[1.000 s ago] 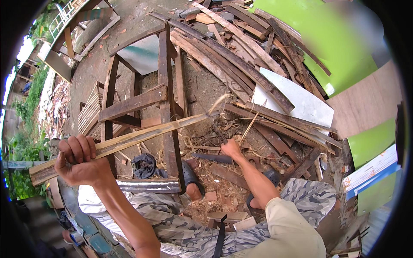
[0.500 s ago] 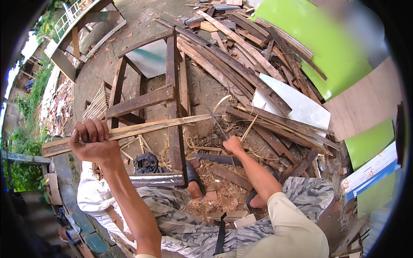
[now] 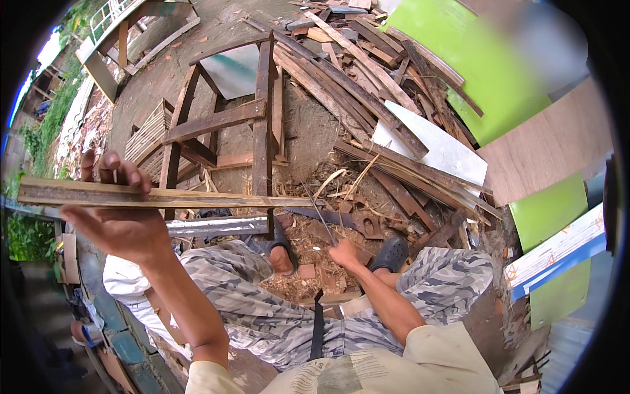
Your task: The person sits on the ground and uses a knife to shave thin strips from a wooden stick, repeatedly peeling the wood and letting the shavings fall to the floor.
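Note:
A long pale wooden strip point(image 3: 216, 198) lies level across the left side, its thicker end at the far left. My left hand point(image 3: 128, 220) supports it near that end, fingers loosely bent behind and the thumb stretched out below. My right hand point(image 3: 346, 254) is closed around the handle of a long thin knife point(image 3: 318, 209), the handle mostly hidden by the fingers. The blade points up and left, reaching the strip's narrow tip; whether it touches cannot be told. Behind the strip stands a dark wooden frame point(image 3: 262, 125).
A handsaw point(image 3: 354, 222) lies among shavings between my feet. Long boards point(image 3: 348, 98) and scrap wood pile up ahead to the right, beside a white panel point(image 3: 426, 144) and green sheets point(image 3: 485, 92). A wooden table point(image 3: 121, 43) stands far left.
The strip has come down and left, turning from slanted to nearly level. My left hand's fingers have loosened from a tight grip. My right hand and the knife have moved lower and slightly left.

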`<state>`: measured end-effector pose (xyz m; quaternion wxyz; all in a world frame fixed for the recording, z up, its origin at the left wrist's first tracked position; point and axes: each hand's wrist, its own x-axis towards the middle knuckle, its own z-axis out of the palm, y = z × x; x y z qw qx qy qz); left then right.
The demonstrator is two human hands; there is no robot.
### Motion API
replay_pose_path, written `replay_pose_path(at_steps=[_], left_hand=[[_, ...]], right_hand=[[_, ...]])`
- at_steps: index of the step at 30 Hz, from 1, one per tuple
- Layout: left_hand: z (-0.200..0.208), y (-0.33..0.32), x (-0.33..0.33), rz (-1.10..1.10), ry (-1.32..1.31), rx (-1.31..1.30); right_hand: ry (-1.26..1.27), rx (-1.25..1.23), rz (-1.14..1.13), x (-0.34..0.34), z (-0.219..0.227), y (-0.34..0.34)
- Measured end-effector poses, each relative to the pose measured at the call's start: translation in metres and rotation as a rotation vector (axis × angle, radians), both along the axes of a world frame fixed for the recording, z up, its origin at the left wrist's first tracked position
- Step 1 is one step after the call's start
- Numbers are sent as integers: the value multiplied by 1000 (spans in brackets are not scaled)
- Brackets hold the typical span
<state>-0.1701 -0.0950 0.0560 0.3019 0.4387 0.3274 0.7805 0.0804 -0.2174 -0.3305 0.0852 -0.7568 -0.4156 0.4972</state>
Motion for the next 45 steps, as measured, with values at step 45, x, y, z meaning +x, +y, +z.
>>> replay_pose_path(at_steps=[45], left_hand=[[-155, -31, 53, 215, -189, -445]], right_hand=[[69, -135, 221, 20, -13, -31]])
